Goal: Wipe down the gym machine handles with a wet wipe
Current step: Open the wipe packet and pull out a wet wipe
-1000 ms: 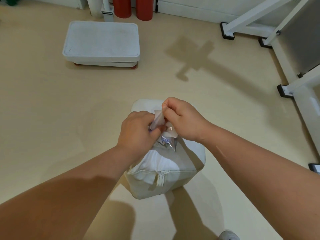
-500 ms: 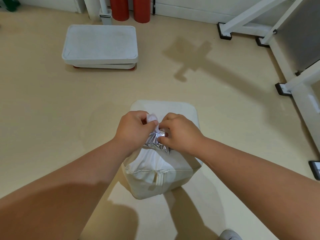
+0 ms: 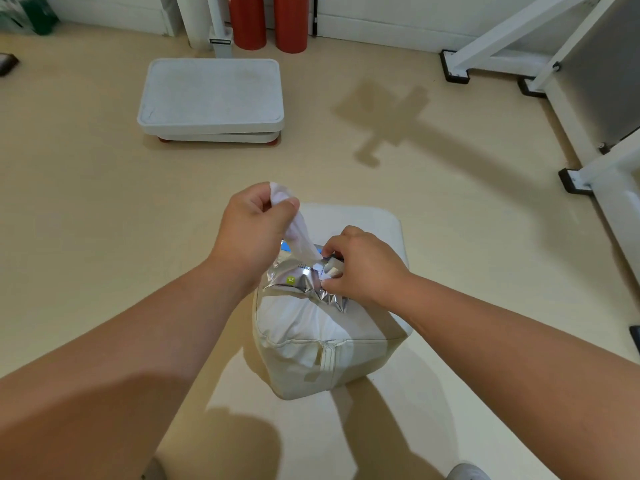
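A silver foil wipe packet (image 3: 302,279) lies on a white padded stool (image 3: 360,233) in front of me. My left hand (image 3: 254,223) pinches a white wet wipe (image 3: 300,230) that stretches up out of the packet's opening. My right hand (image 3: 360,268) presses on the packet's right side and holds it down by its flap. The white machine frame (image 3: 512,32) stands at the right and far right; I see no handles on it.
A white step platform (image 3: 211,95) lies on the beige floor ahead to the left. Two red cylinders (image 3: 268,20) stand against the far wall. Black-footed frame legs (image 3: 571,180) run along the right side. A shoe tip (image 3: 467,472) shows at the bottom.
My left hand has risen up and left, drawing the wipe partly out of the packet. My right hand has shifted down onto the packet's right side.
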